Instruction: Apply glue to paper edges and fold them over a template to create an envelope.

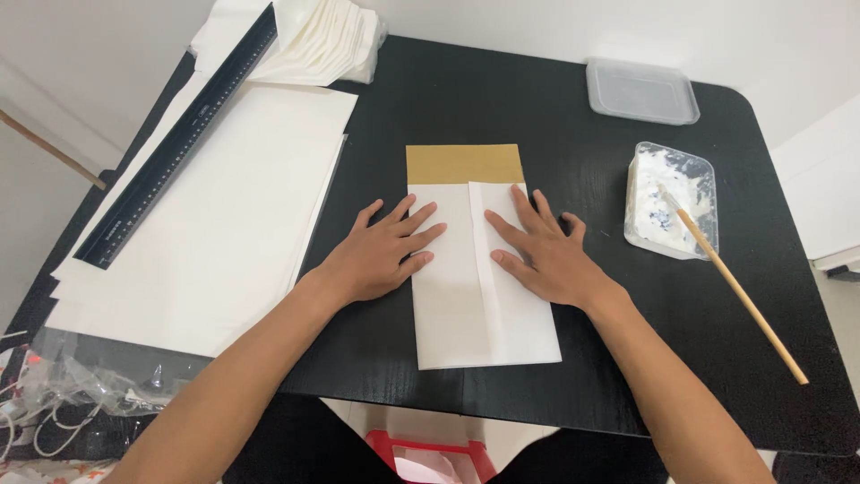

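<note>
At centre frame on the black table point(537, 108) lies a folded white paper point(484, 314) — seam down its middle, gold band on top. Left hand point(381, 255) and right hand point(542, 255) press it flat, fingers spread, seemingly grasping nothing.

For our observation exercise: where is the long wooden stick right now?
The long wooden stick lies right of the hands, its upper end in the clear plastic tub of white paste.

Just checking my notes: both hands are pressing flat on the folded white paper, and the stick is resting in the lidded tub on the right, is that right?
Not quite. The head view shows the tub holding the stick is open; its lid lies apart behind it. Both the left hand and right hand do press flat on the folded paper.
</note>
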